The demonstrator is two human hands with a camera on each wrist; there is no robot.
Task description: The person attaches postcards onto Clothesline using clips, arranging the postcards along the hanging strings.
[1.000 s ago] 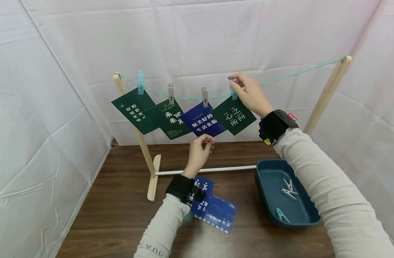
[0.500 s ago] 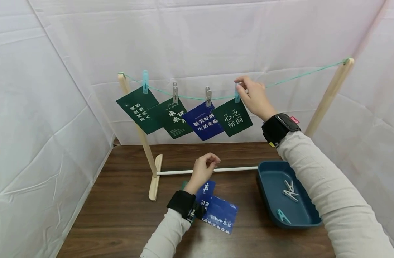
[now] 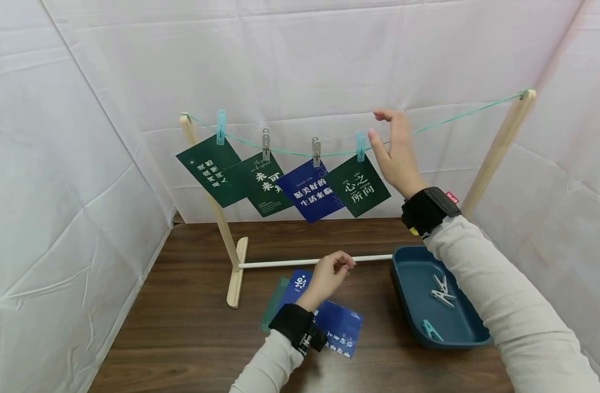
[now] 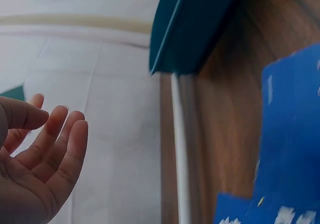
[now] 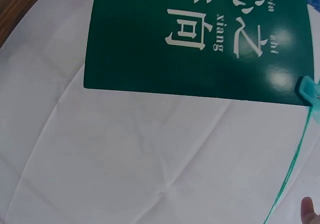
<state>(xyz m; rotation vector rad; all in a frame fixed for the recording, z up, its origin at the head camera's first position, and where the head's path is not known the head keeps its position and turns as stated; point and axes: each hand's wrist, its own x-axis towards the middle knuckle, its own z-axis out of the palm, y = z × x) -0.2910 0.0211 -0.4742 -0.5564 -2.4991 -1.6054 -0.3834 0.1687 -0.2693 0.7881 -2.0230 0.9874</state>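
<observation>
My right hand (image 3: 398, 155) is spread beside a light blue clothespin (image 3: 360, 146), thumb and fingers apart and holding nothing. That clothespin pins a green card (image 3: 357, 185) by its corner to the green string (image 3: 457, 115). In the right wrist view the card (image 5: 200, 44) hangs close, with one fingertip (image 5: 309, 211) at the lower right edge. My left hand (image 3: 329, 275) hovers over the table, fingers loosely curled and holding nothing. Under its wrist lie blue cards (image 3: 341, 325) and a green card (image 3: 273, 305). The left wrist view shows the same loose hand (image 4: 45, 159).
Further left on the string hang a blue card (image 3: 311, 191) and two green cards, held by grey clothespins and another light blue one. Wooden posts (image 3: 498, 153) hold the string's ends. A blue bin (image 3: 408, 305) with several clothespins stands at right, by a white rod (image 3: 275, 263).
My right hand has let go of the light blue clothespin and drawn back to the right. The left hand has come down and right, away from the hanging cards.
</observation>
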